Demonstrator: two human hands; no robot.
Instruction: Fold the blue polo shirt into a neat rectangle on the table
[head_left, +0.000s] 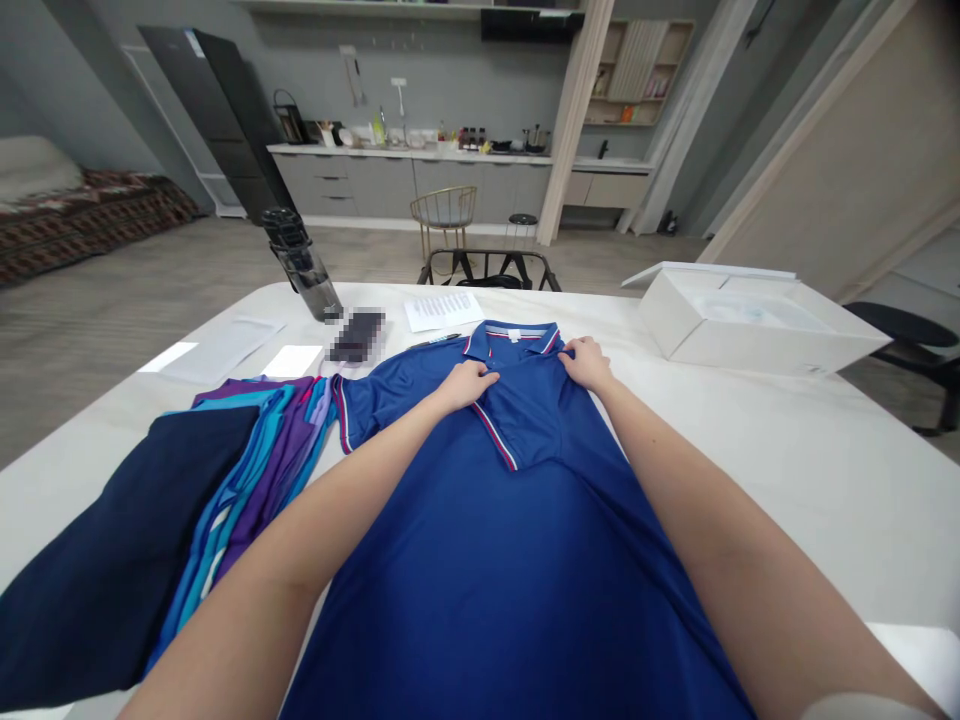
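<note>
A blue polo shirt (480, 570) lies spread on the white table, its striped collar towards the far side. One sleeve is folded inward across the chest, its red and white trim running diagonally; the other sleeve points out to the left. My left hand (465, 386) pinches the shirt fabric just below the collar, by the folded sleeve. At the shoulder right of the collar, my right hand (586, 362) grips the cloth between thumb and fingers. Beside the shirt on the left is a pile of folded clothes (255, 470), with a dark navy garment (127, 550) on top.
On the white table (810, 480) stand an open white box (765, 325) at right and a clear bottle (307, 270) at far left. A phone-like dark object (358, 336), a printed sheet (444, 310) and a pen (436, 341) lie beyond the shirt. A chair (491, 270) stands behind.
</note>
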